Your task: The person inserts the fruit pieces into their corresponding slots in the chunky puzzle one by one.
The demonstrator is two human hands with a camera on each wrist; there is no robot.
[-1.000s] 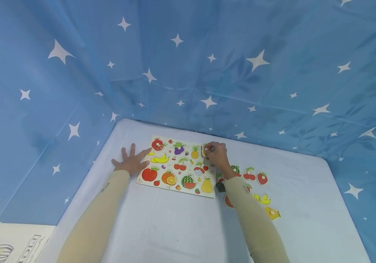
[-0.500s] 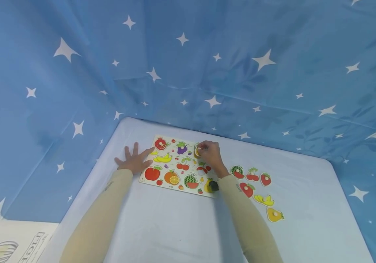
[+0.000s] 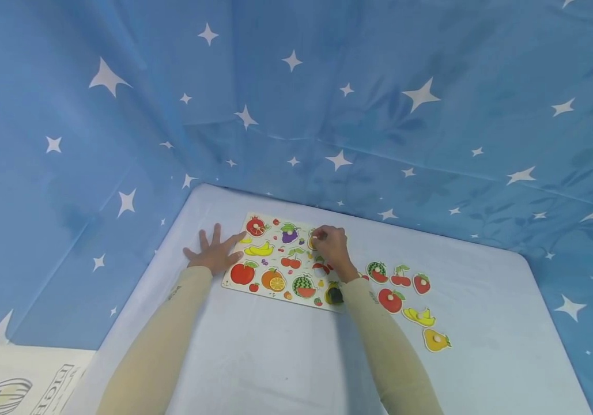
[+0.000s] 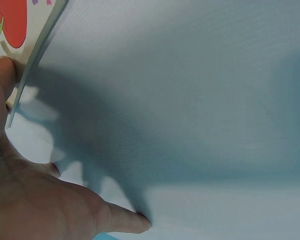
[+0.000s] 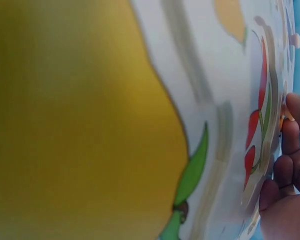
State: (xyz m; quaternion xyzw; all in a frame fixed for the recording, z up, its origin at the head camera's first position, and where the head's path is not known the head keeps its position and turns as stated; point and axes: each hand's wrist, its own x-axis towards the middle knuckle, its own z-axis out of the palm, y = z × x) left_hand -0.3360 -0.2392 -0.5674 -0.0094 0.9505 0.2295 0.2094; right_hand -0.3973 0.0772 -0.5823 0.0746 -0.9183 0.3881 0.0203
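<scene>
A fruit puzzle board lies on the white-covered table. My left hand rests at its left edge with fingers spread; in the left wrist view one fingertip lies on the board. My right hand pinches the small knob of a yellow puzzle piece at the board's top row, where the fingers hide most of it. Knobbed grape and pomegranate pieces sit in the board's top row.
Loose knobbed pieces lie right of the board: watermelon, cherries, strawberry, apple, bananas and pear. A blue star-patterned curtain stands behind the table.
My right hand has moved left along the board's top row with the yellow puzzle piece, then stays nearly in place. The left hand keeps its place on the board's edge.
</scene>
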